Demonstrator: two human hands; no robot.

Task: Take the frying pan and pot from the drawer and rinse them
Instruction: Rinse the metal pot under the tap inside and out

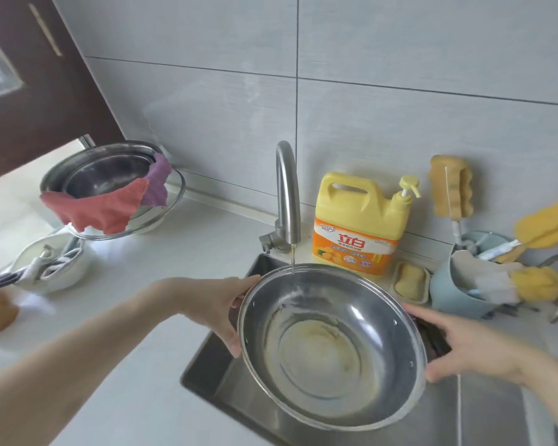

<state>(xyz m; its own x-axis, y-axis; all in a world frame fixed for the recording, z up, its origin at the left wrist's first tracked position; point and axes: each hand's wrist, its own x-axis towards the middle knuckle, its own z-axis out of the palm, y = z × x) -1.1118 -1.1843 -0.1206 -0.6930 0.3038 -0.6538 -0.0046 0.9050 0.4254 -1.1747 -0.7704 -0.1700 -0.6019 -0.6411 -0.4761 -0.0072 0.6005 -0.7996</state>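
Sink (216, 375) as landmark: the steel pot (332, 346) is held over it, tilted toward the viewer, its far rim under the tap (287, 191), which runs a thin stream. The left hand (219, 309) and right hand (464, 346) are closed on opposite sides of the rim. Swirling the water round the wall would probably rinse best. The inside is shiny, with pale streaks.
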